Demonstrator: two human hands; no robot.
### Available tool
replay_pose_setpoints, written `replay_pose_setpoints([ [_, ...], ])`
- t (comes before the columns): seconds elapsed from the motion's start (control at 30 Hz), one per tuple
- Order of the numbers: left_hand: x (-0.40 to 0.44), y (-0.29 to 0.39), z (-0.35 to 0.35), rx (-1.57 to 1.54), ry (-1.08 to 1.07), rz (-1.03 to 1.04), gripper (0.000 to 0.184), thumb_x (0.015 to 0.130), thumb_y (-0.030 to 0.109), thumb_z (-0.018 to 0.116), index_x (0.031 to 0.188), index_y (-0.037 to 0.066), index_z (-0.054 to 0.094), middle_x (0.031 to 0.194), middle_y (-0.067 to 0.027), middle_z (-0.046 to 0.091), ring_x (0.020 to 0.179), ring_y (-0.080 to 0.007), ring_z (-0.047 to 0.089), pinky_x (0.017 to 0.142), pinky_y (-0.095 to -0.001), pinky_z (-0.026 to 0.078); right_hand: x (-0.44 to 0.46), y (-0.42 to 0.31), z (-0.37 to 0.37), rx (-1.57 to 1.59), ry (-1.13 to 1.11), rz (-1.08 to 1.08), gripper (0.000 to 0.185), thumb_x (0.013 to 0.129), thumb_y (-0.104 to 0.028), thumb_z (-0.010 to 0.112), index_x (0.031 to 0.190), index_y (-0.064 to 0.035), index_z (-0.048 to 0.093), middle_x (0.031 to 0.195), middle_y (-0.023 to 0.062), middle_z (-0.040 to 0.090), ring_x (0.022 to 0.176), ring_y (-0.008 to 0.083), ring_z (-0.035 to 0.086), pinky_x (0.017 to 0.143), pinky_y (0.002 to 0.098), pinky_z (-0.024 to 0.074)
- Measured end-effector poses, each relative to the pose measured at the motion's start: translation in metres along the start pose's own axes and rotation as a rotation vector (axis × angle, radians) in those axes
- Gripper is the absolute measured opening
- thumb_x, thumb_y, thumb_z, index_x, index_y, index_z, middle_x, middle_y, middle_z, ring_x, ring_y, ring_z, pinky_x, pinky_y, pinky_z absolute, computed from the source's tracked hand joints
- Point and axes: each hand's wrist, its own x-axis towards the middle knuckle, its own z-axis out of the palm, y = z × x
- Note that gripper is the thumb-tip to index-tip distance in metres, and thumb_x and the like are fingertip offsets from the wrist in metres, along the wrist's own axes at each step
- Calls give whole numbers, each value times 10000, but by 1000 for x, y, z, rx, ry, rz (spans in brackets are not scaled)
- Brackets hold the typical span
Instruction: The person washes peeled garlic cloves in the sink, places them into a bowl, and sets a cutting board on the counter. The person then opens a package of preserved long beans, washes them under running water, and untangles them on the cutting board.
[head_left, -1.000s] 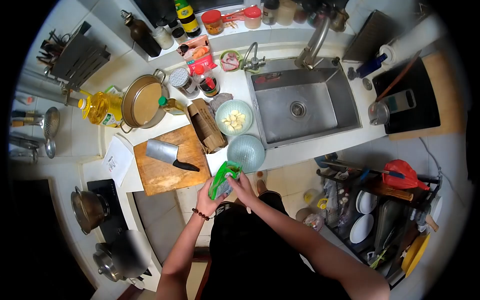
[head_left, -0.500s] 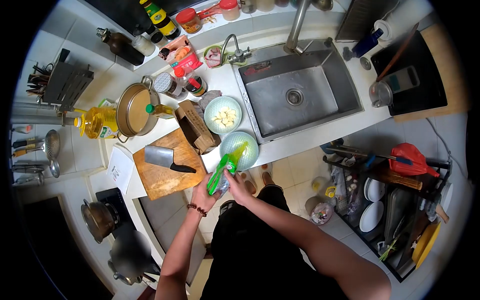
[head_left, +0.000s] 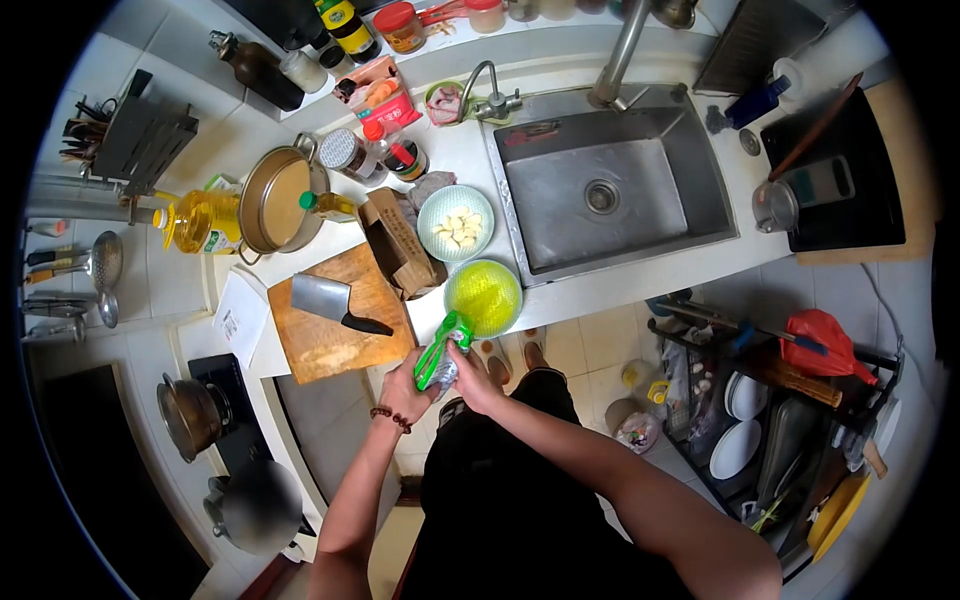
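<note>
Both hands are closed on a green and silver plastic pouch (head_left: 440, 358), tilted with its mouth over the near bowl. My left hand (head_left: 407, 380) grips its lower left side, and my right hand (head_left: 475, 378) holds the right side. Yellow-green contents (head_left: 488, 300), too blurred to identify, lie in the pale green bowl (head_left: 514, 283) below the pouch. Just behind stands a matching bowl (head_left: 430, 217) with several peeled garlic cloves (head_left: 460, 229). To the left, a cleaver (head_left: 322, 294) with a black handle rests on a wooden cutting board (head_left: 345, 352).
A cardboard box (head_left: 395, 245) stands between board and bowls. The steel sink (head_left: 600, 240) is to the right. Behind the board are a large pot (head_left: 270, 215), an oil jug (head_left: 200, 222) and bottles. A rack (head_left: 690, 440) with plates stands on the floor at right.
The yellow-green contents have gone from the pouch's mouth into the near bowl, which showed little inside before. Both hands keep their hold; the view has shifted slightly.
</note>
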Motion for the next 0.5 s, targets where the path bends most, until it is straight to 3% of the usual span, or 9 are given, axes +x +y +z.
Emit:
replay_pose_setpoints([
  [0.5, -10, 6, -1, 8, 5, -40, 677, 731, 179, 810, 1343, 91, 535, 1088, -237, 707, 1018, -405, 690, 891, -452, 566, -5, 4, -2, 0, 1, 78, 486, 1021, -463, 574, 1363, -135, 466, 1222, 20, 600, 1112, 146, 612, 960, 364, 505],
])
